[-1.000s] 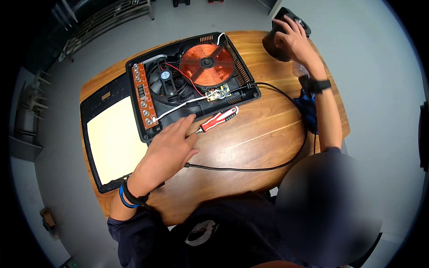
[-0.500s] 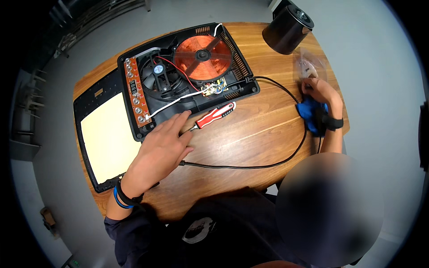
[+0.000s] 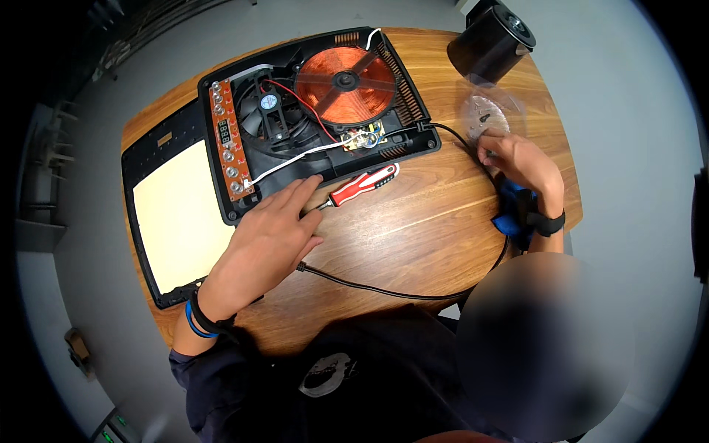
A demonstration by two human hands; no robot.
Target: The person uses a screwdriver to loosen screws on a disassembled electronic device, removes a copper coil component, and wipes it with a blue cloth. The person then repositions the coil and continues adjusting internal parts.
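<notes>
An opened induction cooker (image 3: 325, 159) lies on the table, showing its copper coil (image 3: 345, 86), fan (image 3: 269, 111) and orange button board (image 3: 226, 140). My left hand (image 3: 273, 232) is stretched flat, fingertips at the cooker's near edge. Just beyond those fingers rests a red-and-white screwdriver (image 3: 363, 184), its shaft partly hidden by them. At the right, my right hand (image 3: 523, 164) is closed, thumb and fingers pinched at the near rim of a clear plastic dish (image 3: 509, 111). Small dark bits, perhaps screws, lie in the dish. What the pinch holds is hidden.
The cooker's black-framed top panel (image 3: 177, 221) lies at the left, partly under the housing. A black power cord (image 3: 399, 295) loops over the wooden table (image 3: 413, 229). A dark kettle (image 3: 487, 46) stands at the far right. Blue cloth-like material (image 3: 509, 221) sits below my right wrist.
My right hand has moved left, and the clear dish has shifted left with it. The power cord's loop hangs nearer to me. My left hand stays beside the screwdriver.
</notes>
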